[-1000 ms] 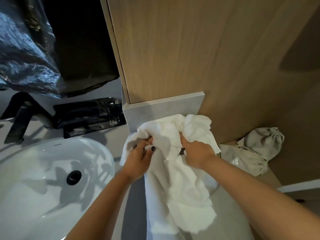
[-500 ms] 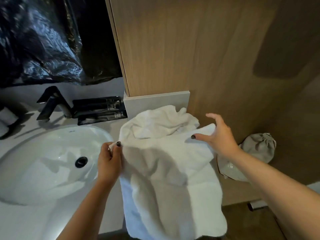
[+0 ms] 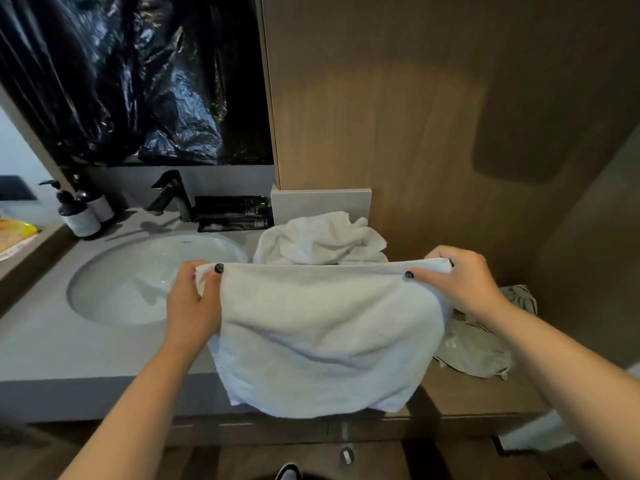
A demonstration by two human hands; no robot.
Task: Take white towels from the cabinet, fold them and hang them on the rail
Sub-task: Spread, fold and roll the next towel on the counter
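Note:
A white towel (image 3: pixel 322 334) hangs stretched between both hands above the counter's front edge, its top edge held straight. My left hand (image 3: pixel 194 303) pinches the left top corner and my right hand (image 3: pixel 464 282) pinches the right top corner. Behind it a second white towel (image 3: pixel 318 239) lies crumpled on the grey counter (image 3: pixel 52 344), against the wooden cabinet side (image 3: pixel 381 116). No rail is in sight.
A white sink basin (image 3: pixel 138 278) with a black tap (image 3: pixel 169 195) sits left of the towels. Black sachets (image 3: pixel 232 213) lie behind it, pump bottles (image 3: pixel 78 213) at far left. Grey drawstring bags (image 3: pixel 481 344) lie on a wooden shelf at the right. Black plastic (image 3: pixel 138 81) covers the mirror.
My right hand, open half a second ago, has taken the towel's right corner. Both hands have spread apart and lifted the towel flat, away from the crumpled one.

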